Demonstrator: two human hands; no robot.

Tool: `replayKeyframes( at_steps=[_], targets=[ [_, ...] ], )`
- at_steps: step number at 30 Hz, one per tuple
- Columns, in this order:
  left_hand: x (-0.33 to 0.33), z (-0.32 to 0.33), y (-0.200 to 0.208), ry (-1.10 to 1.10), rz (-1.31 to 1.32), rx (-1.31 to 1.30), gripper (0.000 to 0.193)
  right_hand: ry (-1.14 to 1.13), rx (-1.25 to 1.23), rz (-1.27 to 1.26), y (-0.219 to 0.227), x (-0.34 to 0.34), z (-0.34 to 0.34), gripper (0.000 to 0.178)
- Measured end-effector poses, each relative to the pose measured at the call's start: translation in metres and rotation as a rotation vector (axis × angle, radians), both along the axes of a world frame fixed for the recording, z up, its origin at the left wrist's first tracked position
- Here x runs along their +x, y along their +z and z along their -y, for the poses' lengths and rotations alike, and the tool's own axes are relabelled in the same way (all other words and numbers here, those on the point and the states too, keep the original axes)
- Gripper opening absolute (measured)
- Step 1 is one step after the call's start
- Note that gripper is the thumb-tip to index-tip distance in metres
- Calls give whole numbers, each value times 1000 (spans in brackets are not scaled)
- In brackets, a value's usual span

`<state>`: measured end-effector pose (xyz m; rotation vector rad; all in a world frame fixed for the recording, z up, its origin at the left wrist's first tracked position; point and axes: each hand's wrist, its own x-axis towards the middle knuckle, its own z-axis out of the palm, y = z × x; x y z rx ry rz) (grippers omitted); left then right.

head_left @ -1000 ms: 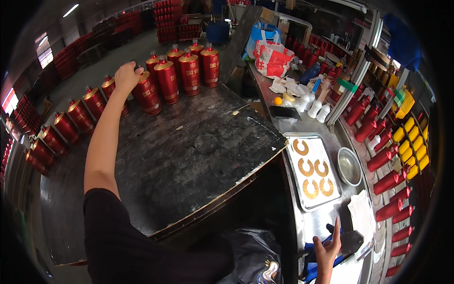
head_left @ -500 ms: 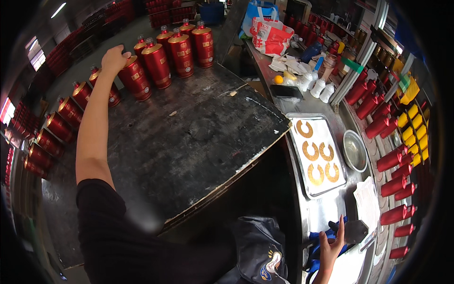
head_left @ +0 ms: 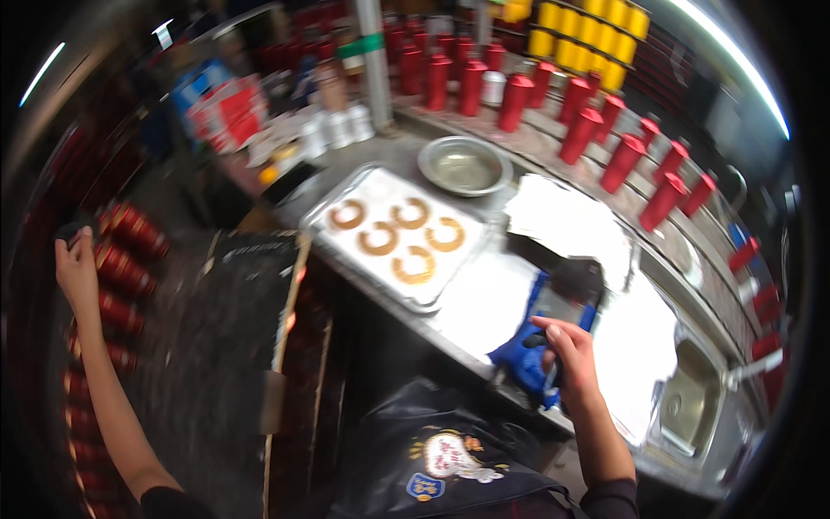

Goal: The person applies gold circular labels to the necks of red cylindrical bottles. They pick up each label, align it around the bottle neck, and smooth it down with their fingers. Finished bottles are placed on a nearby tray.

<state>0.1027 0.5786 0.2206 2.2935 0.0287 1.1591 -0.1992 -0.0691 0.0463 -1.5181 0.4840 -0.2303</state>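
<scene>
My left hand (head_left: 78,264) is at the far left, fingers pinched around a small dark object (head_left: 67,232) too blurred to name. Beside it is a line of red bottles with gold tops (head_left: 128,266) at the edge of a dark worktop (head_left: 194,346). Over the steel counter on the right, my right hand (head_left: 568,350) has its fingers apart, close to a crumpled blue cloth (head_left: 526,359). A dark, flat-ended object (head_left: 577,278) sits just beyond that cloth. A metal tray (head_left: 370,275) carries several gold C-shaped pieces (head_left: 413,265) on white sheeting.
Behind the tray stands a metal bowl (head_left: 465,166). White paper sheets (head_left: 566,221) lie on the counter, with a sink (head_left: 692,398) and tap (head_left: 754,368) to the right. Red bottles (head_left: 579,136) line the back ledge; shopping bags (head_left: 229,112) and white bottles (head_left: 337,130) are at far left.
The view has swung right toward the counter. My left hand has come away from the bottle top it was at. My right hand stays near the blue cloth.
</scene>
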Motion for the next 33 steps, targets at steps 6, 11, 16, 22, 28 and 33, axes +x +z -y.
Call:
replayKeyframes(
  at_steps=[6,11,16,22,28,33],
  targets=[
    [32,362,-88,-832,44,258,28,-35,618,199,-22,-44,19,41],
    [90,618,-135,-1126,-262,156,47,-365,598,285,-42,-99,33,41],
    [165,813,-144,-1053,-133,104,89,-630,541,402,-79,-128,57,36],
    [193,943,-145,-935,-179,-22,103,-586,686,324,-119,-127,64,89],
    [189,884,-140,-1345,-340,-561,66,-713,563,346,-105,-96,52,32],
    [149,745,-139,-1589,-1145,-1337,55,-601,612,333,-77,-64,45,29]
  ],
)
